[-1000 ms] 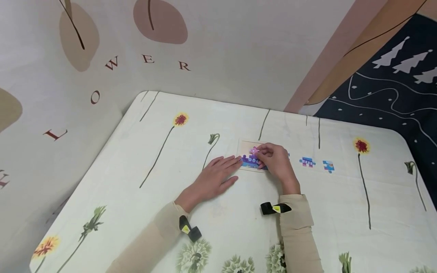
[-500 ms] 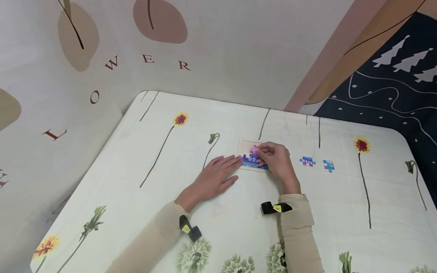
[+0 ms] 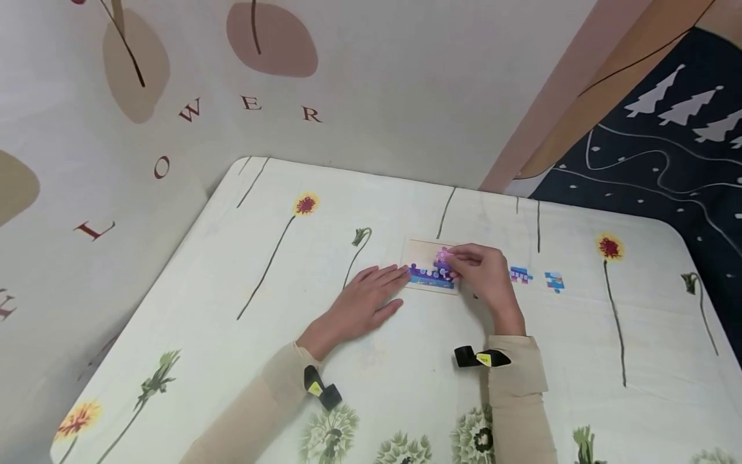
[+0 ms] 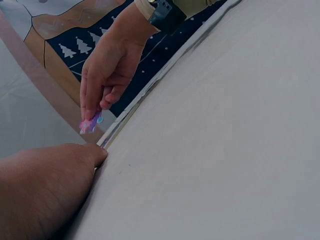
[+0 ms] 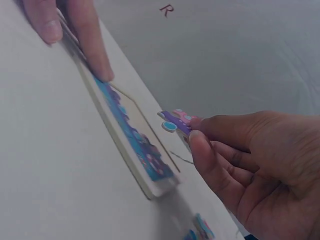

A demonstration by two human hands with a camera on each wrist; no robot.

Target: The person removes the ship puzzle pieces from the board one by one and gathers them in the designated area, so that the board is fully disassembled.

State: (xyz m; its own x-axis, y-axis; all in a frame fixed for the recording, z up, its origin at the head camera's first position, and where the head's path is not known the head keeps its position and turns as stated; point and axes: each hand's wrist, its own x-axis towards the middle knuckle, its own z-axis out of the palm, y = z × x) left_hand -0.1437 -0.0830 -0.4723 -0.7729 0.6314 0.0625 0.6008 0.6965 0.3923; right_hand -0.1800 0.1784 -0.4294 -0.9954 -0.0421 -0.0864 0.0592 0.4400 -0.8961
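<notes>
A shallow wooden puzzle board (image 3: 421, 250) lies on the white tablecloth, with a row of purple and blue jigsaw pieces (image 3: 428, 276) fitted along its near side. My left hand (image 3: 365, 306) lies with fingers extended, the fingertips touching the board's left edge. Between thumb and fingertips my right hand (image 3: 484, 274) pinches a pink and purple jigsaw piece (image 3: 443, 254). In the right wrist view that jigsaw piece (image 5: 175, 121) is held above the board (image 5: 140, 185), apart from it. The right hand covers the board's right end in the head view.
Two loose jigsaw pieces, one purple and blue (image 3: 520, 275) and one blue and orange (image 3: 554, 281), lie to the right of my right hand. Flowers are printed on the tablecloth (image 3: 301, 270). A pale wall (image 3: 394, 116) rises behind the table.
My right hand has moved a little to the right with the pinched jigsaw piece, uncovering more of the fitted row. The left hand stays put at the board's edge.
</notes>
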